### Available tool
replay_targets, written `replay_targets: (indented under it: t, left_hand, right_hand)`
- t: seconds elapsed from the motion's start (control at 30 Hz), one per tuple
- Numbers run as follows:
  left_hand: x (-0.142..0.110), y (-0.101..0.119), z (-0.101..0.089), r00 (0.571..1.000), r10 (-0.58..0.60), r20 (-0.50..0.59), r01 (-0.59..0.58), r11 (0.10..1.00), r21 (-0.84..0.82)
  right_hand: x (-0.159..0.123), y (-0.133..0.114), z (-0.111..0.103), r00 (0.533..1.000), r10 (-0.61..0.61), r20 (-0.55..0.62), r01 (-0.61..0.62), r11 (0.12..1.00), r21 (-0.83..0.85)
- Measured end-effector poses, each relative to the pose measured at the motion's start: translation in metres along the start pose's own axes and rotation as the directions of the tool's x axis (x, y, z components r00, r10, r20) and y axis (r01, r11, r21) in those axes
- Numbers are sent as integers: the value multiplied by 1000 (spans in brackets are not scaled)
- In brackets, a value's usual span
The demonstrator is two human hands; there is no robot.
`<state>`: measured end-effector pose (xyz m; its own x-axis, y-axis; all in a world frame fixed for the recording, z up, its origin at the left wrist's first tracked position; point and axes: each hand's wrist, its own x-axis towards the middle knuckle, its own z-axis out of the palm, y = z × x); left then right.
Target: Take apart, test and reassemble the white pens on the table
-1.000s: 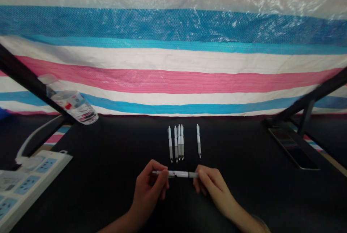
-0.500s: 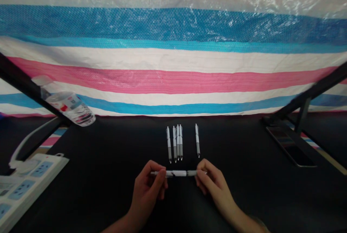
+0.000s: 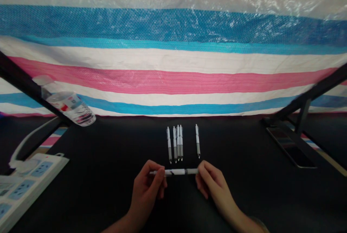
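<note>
A white click pen [image 3: 179, 171] with a grey grip lies level between my two hands. My left hand [image 3: 150, 184] is closed on its clicker end, thumb on the near side. My right hand [image 3: 213, 180] pinches the grey tip end, and its fingers hide the point. Just beyond, several similar pens [image 3: 178, 142] lie side by side on the black table [image 3: 121, 153], tips toward me. One more pen [image 3: 197, 141] lies apart to their right.
A white power strip [image 3: 35, 178] with a plugged-in cable sits at the left. Behind it a clear bottle [image 3: 72, 106] leans by a black bar. A phone [image 3: 291, 148] lies at the right below another black bar [image 3: 311, 92]. A striped sheet [image 3: 173, 81] hangs at the back.
My right fingers have turned and closed further over the pen's tip, which showed before and is now covered. The pen has shifted very slightly left and up.
</note>
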<state>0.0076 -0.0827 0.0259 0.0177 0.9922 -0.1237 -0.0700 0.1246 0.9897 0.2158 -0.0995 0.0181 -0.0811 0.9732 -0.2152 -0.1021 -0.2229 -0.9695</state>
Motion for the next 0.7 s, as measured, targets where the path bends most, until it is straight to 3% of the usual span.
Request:
replay_targets:
  t: [0.17, 0.33, 0.7]
  left_hand:
    - [1, -1, -1, 1000, 4, -3, -4, 1000, 8]
    - [2, -4, -4, 1000, 13, -14, -13, 1000, 10]
    - [3, -10, -7, 999, 23, -35, -23, 1000, -14]
  right_hand:
    - [2, 5, 0, 1000, -18, -18, 21, 986, 168]
    - [-1, 7, -4, 992, -28, -120, 67, 940, 333]
    - [0, 13, -14, 910, -67, -410, 244, 885, 396]
